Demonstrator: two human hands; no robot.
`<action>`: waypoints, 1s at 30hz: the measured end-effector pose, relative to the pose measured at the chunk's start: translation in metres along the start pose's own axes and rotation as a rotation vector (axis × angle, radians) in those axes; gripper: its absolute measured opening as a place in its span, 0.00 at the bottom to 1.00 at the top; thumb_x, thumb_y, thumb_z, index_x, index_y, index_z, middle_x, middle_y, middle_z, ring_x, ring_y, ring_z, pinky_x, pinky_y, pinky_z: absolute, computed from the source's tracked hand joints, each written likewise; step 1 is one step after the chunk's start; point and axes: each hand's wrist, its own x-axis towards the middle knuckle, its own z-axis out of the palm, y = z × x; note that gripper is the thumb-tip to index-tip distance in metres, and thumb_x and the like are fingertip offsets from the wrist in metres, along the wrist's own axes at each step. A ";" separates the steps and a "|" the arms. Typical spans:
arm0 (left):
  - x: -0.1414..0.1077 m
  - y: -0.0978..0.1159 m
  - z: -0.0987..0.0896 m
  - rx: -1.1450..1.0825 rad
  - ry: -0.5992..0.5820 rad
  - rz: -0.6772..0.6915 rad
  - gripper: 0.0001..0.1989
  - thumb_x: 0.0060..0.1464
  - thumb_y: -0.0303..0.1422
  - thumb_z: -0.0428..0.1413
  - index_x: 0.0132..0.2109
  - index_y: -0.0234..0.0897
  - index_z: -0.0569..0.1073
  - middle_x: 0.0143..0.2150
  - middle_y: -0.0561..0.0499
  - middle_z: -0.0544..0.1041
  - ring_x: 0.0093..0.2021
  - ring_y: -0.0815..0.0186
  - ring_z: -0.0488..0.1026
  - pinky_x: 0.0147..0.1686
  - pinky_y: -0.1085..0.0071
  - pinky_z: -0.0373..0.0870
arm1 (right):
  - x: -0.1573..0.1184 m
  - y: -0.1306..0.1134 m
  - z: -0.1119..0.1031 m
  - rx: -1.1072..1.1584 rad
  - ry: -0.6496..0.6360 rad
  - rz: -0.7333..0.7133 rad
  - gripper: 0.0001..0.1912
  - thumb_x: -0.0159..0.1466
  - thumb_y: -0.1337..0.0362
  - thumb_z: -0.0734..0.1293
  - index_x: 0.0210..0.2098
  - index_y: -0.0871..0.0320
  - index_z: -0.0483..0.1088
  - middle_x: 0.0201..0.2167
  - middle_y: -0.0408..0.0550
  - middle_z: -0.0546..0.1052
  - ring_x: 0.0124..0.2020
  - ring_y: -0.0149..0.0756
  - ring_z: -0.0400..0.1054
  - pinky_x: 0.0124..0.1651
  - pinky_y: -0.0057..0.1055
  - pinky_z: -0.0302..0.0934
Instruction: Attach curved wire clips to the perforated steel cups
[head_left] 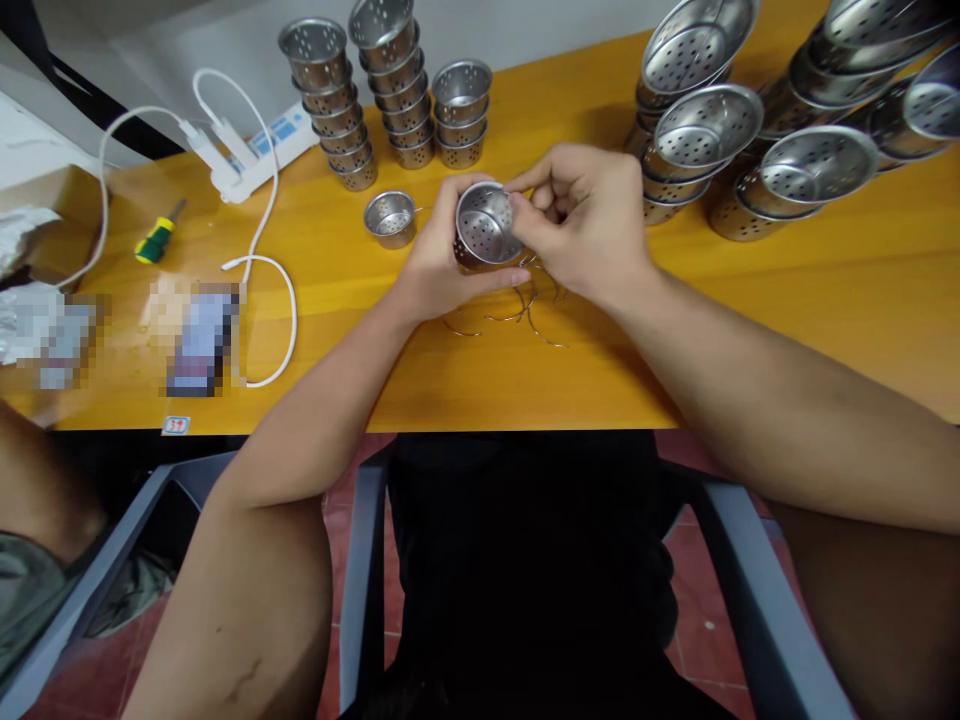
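Note:
My left hand (439, 265) is wrapped round a perforated metal cup (489, 226), whose open mouth faces up towards me. At the cup's right rim, my right hand (589, 220) is closed in a pinch; whatever lies between thumb and forefinger is too small to make out. Several thin curved wires (531, 312) lie on the table just below the cup, partly hidden by my hands. To the left of my left hand stands a smaller perforated cup (391, 220), with a bit of wire sticking out at its right side.
Stacks of small perforated cups (330, 110) stand at the back; larger stacked cups (705, 130) crowd the right. A power strip (262, 160) with white cables, a screwdriver (157, 240) and a phone (201, 345) lie left. Another person's leg (45, 480) shows at the left edge.

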 end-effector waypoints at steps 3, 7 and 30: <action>0.000 0.003 0.001 0.005 -0.019 0.020 0.67 0.64 0.82 0.72 0.90 0.55 0.52 0.81 0.39 0.71 0.82 0.36 0.79 0.85 0.35 0.80 | 0.000 0.001 0.001 -0.019 0.012 -0.001 0.10 0.76 0.62 0.87 0.45 0.45 0.85 0.31 0.42 0.77 0.30 0.41 0.66 0.38 0.43 0.64; 0.002 0.015 0.000 0.004 -0.051 0.008 0.63 0.70 0.82 0.65 0.91 0.55 0.51 0.80 0.41 0.71 0.83 0.39 0.79 0.86 0.36 0.77 | -0.001 0.006 0.004 -0.021 0.018 -0.012 0.08 0.76 0.66 0.84 0.47 0.47 0.86 0.30 0.41 0.76 0.29 0.39 0.64 0.36 0.40 0.61; 0.000 0.022 -0.009 -0.293 -0.082 -0.224 0.47 0.71 0.62 0.76 0.84 0.48 0.71 0.78 0.40 0.81 0.79 0.42 0.84 0.81 0.41 0.84 | 0.009 -0.011 -0.014 0.340 -0.359 0.176 0.39 0.64 0.23 0.95 0.41 0.45 0.79 0.25 0.39 0.77 0.22 0.37 0.66 0.25 0.36 0.62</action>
